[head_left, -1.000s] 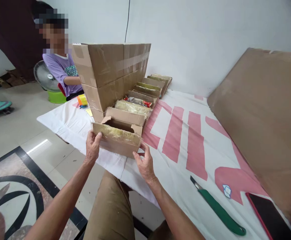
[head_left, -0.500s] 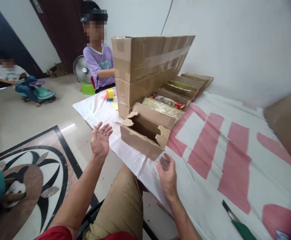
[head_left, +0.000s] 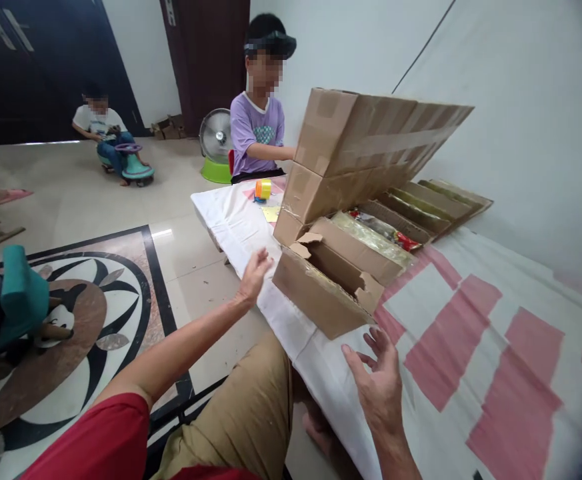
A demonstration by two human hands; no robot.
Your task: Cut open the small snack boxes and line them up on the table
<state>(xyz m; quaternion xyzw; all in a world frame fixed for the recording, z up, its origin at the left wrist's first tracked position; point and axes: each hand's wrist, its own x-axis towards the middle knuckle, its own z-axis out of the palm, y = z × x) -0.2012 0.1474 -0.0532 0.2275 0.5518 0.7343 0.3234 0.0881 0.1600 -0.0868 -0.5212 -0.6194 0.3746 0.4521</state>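
Note:
My left hand [head_left: 254, 275] is open, fingers loosely apart, hovering just left of a small open cardboard box [head_left: 321, 300] at the table's near edge. Nothing is in my right hand [head_left: 379, 381], which is open with fingers spread over the white-and-pink cloth [head_left: 451, 347], a little below the same box. Behind the small box runs a row of similar flat boxes [head_left: 395, 223], some holding plastic-wrapped goods. A tall stack of taped cardboard cartons [head_left: 365, 143] stands along the row's left side.
A person in a purple shirt [head_left: 257, 130] sits at the table's far end beside a small fan [head_left: 215, 137] and a green tub. A yellow tape roll [head_left: 263, 189] lies on the cloth. Another person rides a toy car [head_left: 133, 163] on the floor.
Both hands let go of the small box and pulled back, open. The plastic-wrapped pack that lay across the box's top is no longer seen there. The view swung left.

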